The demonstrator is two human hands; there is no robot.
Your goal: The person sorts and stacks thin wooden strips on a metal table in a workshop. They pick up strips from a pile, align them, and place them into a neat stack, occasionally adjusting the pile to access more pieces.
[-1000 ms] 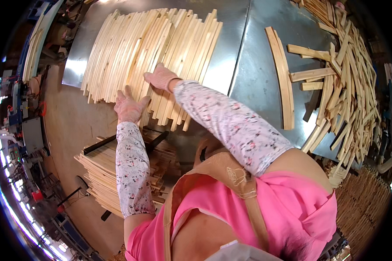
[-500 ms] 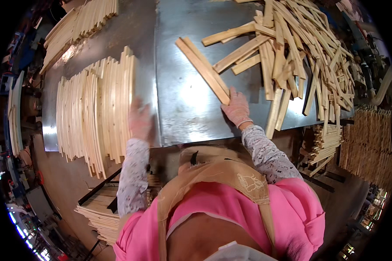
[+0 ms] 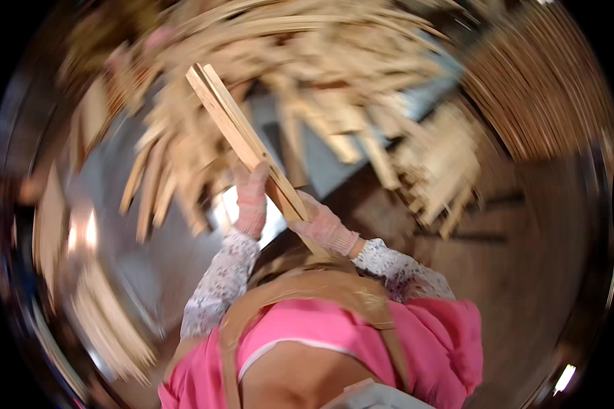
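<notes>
Two pale wooden strips (image 3: pixel 235 126), lying side by side, slant up and to the left from my hands. My left hand (image 3: pixel 252 201), in a pinkish glove, is closed around them partway along. At their near end my right hand (image 3: pixel 326 223), gloved too, has its fingers wrapped around the strips. A further piece of wood shows below my right hand; I cannot tell if it is held. Motion blurs much of the surroundings.
A loose heap of wooden strips (image 3: pixel 341 78) spreads over the metal table (image 3: pixel 143 266) ahead. Neat rows of strips (image 3: pixel 109 324) lie at the lower left. A smaller stack (image 3: pixel 440 163) stands right of the table, and a tall stack (image 3: pixel 542 82) beyond it.
My view has swung to the right. My left hand has left the row of strips and now grips the pair with my right hand. The pair has come off the table.
</notes>
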